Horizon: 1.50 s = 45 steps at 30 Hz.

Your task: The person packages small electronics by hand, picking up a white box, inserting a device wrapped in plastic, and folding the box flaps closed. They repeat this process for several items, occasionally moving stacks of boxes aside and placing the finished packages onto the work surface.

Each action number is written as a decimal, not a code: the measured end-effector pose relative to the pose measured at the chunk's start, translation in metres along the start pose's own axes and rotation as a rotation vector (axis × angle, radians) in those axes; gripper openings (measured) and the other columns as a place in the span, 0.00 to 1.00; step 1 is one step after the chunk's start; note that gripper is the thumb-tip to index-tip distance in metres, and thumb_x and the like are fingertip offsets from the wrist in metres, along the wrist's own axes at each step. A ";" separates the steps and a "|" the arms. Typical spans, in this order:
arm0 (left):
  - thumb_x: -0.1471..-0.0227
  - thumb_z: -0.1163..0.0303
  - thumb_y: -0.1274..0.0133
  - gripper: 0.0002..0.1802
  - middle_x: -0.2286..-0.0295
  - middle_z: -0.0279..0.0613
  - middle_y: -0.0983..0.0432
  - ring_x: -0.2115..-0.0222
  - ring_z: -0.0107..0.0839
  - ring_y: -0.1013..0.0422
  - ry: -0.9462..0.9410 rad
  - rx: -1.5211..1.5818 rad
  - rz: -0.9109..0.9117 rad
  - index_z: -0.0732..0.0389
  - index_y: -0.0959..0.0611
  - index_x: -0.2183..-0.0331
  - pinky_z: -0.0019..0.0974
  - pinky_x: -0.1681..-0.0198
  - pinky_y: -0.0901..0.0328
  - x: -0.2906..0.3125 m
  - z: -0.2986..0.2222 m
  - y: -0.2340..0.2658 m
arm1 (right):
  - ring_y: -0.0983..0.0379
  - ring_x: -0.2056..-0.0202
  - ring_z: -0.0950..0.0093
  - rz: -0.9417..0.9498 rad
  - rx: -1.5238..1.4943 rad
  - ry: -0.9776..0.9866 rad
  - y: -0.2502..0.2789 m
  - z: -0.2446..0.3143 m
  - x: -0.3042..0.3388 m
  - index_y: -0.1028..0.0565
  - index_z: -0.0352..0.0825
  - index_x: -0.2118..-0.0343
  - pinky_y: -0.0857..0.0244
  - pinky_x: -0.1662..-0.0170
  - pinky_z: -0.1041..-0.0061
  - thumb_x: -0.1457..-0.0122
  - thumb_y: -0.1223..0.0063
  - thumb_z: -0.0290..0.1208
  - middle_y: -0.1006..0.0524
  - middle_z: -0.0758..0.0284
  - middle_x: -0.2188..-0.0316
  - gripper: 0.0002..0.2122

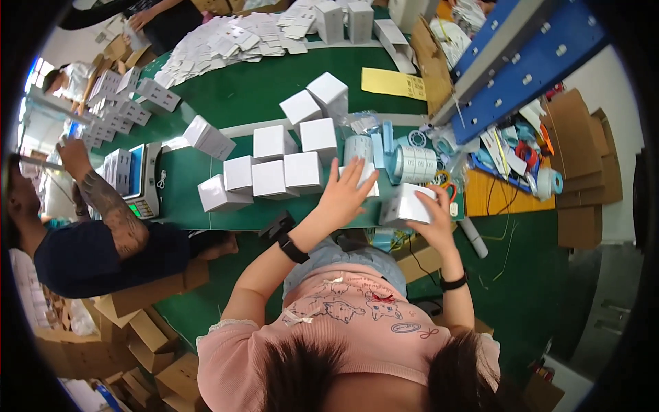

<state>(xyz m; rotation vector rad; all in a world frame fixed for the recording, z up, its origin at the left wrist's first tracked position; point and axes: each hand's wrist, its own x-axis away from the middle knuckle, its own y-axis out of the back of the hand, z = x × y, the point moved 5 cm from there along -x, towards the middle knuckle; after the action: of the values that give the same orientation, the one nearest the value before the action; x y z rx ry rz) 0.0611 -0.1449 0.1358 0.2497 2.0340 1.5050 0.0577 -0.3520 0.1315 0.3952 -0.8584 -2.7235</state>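
Observation:
My right hand (435, 221) is wrapped round the right side of a white box (398, 207) at the table's front edge. My left hand (344, 199) has its fingers spread over a white item (371, 187) beside the group of boxes; its palm side is hidden, so whether it touches that item cannot be made out. Left of it, several plain white boxes stand close together, among them a front box (303, 170). One white box (209, 138) lies tilted farther left. Right of my left hand are a roll of labels (416, 163) and a second roll (358, 149).
A co-worker (110, 240) sits at the left by a scale (143, 185) with boxes on it. A heap of white printed papers (233, 42) covers the far table. At the right stand a blue metal post (528, 62), a cluttered blue tray (504, 177) and cartons (583, 151).

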 end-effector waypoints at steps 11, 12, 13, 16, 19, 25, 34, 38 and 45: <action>0.76 0.72 0.37 0.46 0.54 0.53 0.42 0.53 0.47 0.43 0.403 0.464 0.037 0.61 0.34 0.48 0.43 0.50 0.46 0.057 0.033 0.208 | 0.39 0.53 0.67 -0.339 0.153 0.541 0.108 0.191 -0.122 0.34 0.29 0.49 0.45 0.50 0.71 0.73 0.38 0.28 0.38 0.60 0.56 0.38; 0.76 0.72 0.36 0.46 0.54 0.52 0.43 0.53 0.47 0.41 0.499 0.484 -0.027 0.61 0.33 0.49 0.42 0.50 0.44 0.085 0.038 0.251 | 0.39 0.54 0.66 -0.270 0.115 0.577 0.089 0.214 -0.148 0.34 0.29 0.50 0.44 0.50 0.72 0.73 0.39 0.28 0.38 0.59 0.57 0.37; 0.76 0.73 0.37 0.46 0.54 0.52 0.44 0.54 0.47 0.41 0.558 0.424 -0.187 0.62 0.34 0.49 0.42 0.50 0.44 0.111 0.041 0.282 | 0.38 0.54 0.66 -0.203 0.093 0.607 0.064 0.233 -0.175 0.34 0.29 0.50 0.43 0.51 0.72 0.72 0.39 0.28 0.38 0.59 0.57 0.36; 0.77 0.75 0.38 0.46 0.54 0.53 0.45 0.54 0.49 0.42 0.689 0.207 -0.404 0.62 0.34 0.49 0.42 0.50 0.44 0.146 0.063 0.326 | 0.38 0.57 0.61 0.034 0.165 0.659 -0.018 0.269 -0.254 0.37 0.29 0.52 0.43 0.52 0.71 0.72 0.38 0.33 0.38 0.57 0.59 0.37; 0.77 0.77 0.40 0.46 0.55 0.54 0.45 0.53 0.51 0.44 0.908 -0.096 -0.408 0.61 0.35 0.49 0.43 0.50 0.46 0.164 0.107 0.330 | 0.37 0.63 0.55 0.289 0.252 0.682 -0.136 0.268 -0.313 0.40 0.27 0.57 0.39 0.56 0.66 0.72 0.38 0.32 0.39 0.52 0.63 0.35; 0.78 0.79 0.43 0.48 0.56 0.54 0.45 0.54 0.53 0.47 1.167 -0.267 -0.204 0.55 0.38 0.47 0.51 0.53 0.47 0.231 0.270 0.207 | 0.37 0.58 0.49 0.665 0.527 0.546 -0.332 0.216 -0.336 0.42 0.24 0.58 0.34 0.57 0.60 0.72 0.35 0.31 0.41 0.46 0.57 0.36; 0.64 0.63 0.40 0.38 0.59 0.59 0.37 0.57 0.57 0.39 1.261 -0.160 0.094 0.58 0.36 0.49 0.51 0.60 0.38 0.180 0.339 0.197 | 0.45 0.50 0.47 0.864 0.709 0.451 -0.344 0.194 -0.310 0.49 0.27 0.46 0.40 0.50 0.57 0.68 0.33 0.41 0.43 0.48 0.50 0.47; 0.58 0.66 0.46 0.36 0.70 0.62 0.27 0.70 0.58 0.29 1.190 -0.045 -0.348 0.60 0.41 0.48 0.49 0.66 0.33 0.091 0.450 0.241 | 0.52 0.44 0.48 0.771 0.679 0.540 -0.293 0.214 -0.307 0.50 0.34 0.42 0.47 0.45 0.57 0.62 0.36 0.43 0.46 0.51 0.45 0.45; 0.56 0.72 0.52 0.36 0.69 0.56 0.26 0.73 0.46 0.25 1.504 0.157 -0.327 0.50 0.44 0.44 0.40 0.80 0.30 0.096 0.611 0.186 | 0.50 0.42 0.57 0.524 0.268 0.363 -0.168 0.222 -0.282 0.37 0.37 0.48 0.50 0.43 0.64 0.54 0.41 0.33 0.45 0.57 0.44 0.28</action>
<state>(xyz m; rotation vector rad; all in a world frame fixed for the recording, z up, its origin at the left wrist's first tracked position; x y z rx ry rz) 0.2886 0.4588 0.1604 -1.5176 2.9709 1.3745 0.2188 -0.0128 0.2582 0.5975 -1.0460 -1.9898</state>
